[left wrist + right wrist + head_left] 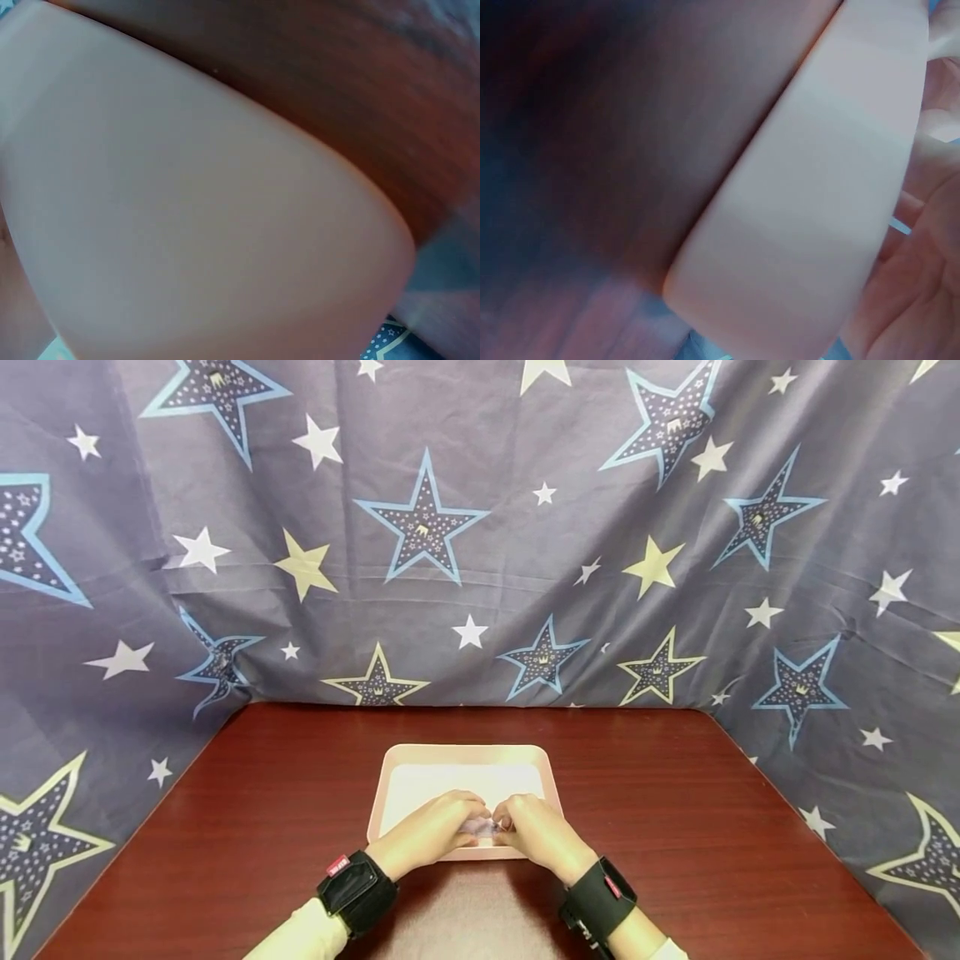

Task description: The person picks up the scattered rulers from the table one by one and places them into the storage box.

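Both hands are over the front part of a shallow pink tray (465, 754) with a white floor. Between them is a small, crinkled, see-through piece with a pale purplish tint (480, 828), partly covered by the fingers; its kind cannot be told. My left hand (438, 825) grips its left side, fingers bent above and thumb below. The right hand (534, 828) pinches its right end with curled fingers. In the right wrist view, part of a hand (919, 262) shows behind the tray wall (795, 195). The left wrist view is mostly tray wall (202, 195).
The tray stands on a dark red-brown wooden table (300, 793). A grey curtain with stars (480, 527) hangs behind the table and along its sides. Each wrist wears a black strap, the left strap (357, 892) and the right strap (600, 902) both near the table's front.
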A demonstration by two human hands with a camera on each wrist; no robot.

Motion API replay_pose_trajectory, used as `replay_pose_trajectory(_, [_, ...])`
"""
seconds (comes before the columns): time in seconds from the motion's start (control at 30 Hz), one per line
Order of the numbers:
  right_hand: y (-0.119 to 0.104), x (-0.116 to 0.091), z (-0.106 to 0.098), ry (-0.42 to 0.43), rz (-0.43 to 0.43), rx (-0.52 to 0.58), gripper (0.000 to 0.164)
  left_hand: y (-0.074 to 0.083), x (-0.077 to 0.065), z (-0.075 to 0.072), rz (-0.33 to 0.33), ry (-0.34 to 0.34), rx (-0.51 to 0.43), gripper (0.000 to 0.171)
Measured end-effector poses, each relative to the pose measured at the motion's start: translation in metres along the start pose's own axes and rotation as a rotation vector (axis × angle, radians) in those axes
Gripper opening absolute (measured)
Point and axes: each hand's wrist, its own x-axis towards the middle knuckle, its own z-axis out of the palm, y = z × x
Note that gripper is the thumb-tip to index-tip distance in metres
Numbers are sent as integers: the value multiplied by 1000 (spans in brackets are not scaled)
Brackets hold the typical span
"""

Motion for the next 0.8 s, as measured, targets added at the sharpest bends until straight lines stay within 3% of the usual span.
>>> replay_pose_trajectory(0.23, [1, -6, -3, -1, -2, -2, 10, 7, 4, 1, 20, 6, -38, 25])
replay_pose_trajectory(0.43, [2, -9, -6, -19, 8, -13, 15, 12, 8, 3, -5, -4, -43, 29])
replay_pose_trajectory(0.8, [1, -11, -8, 11, 32, 1, 12, 14, 13, 1, -12, -42, 14, 27])
